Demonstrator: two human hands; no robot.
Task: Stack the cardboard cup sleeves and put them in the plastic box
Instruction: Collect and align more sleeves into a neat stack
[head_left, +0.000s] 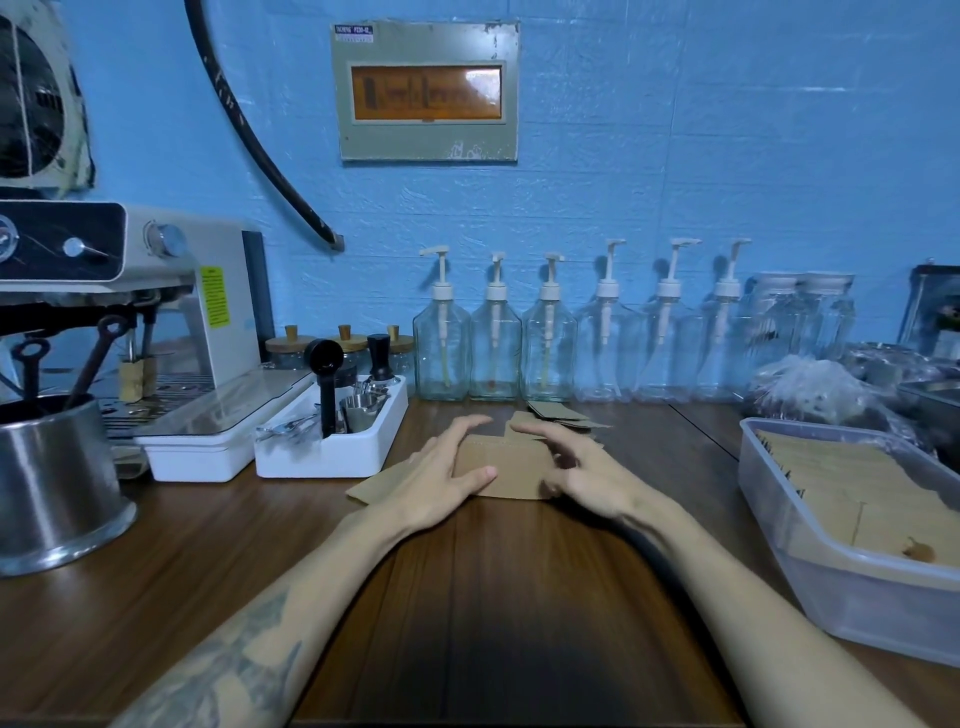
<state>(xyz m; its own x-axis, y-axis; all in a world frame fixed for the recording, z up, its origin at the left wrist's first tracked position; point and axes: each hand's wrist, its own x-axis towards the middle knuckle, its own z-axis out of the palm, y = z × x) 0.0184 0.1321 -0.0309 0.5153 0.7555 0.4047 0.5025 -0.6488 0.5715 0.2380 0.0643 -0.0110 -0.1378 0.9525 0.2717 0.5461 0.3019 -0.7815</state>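
A small pile of flat brown cardboard cup sleeves (511, 467) lies in the middle of the wooden counter. My left hand (447, 475) holds its left end, thumb on the near edge and fingers over the far edge. My right hand (576, 465) holds the right end the same way. One loose sleeve (371, 486) pokes out to the left under my left hand. More loose sleeves (563, 414) lie behind the pile near the bottles. The clear plastic box (810, 525) stands at the right, with several sleeves lying in it.
A white caddy (332, 457) with a black scoop and metal tools stands left of the pile. An espresso machine (156, 312) and a steel pot (57, 483) stand at far left. Pump bottles (496, 343) line the blue wall. Plastic bags (810, 384) sit behind the box.
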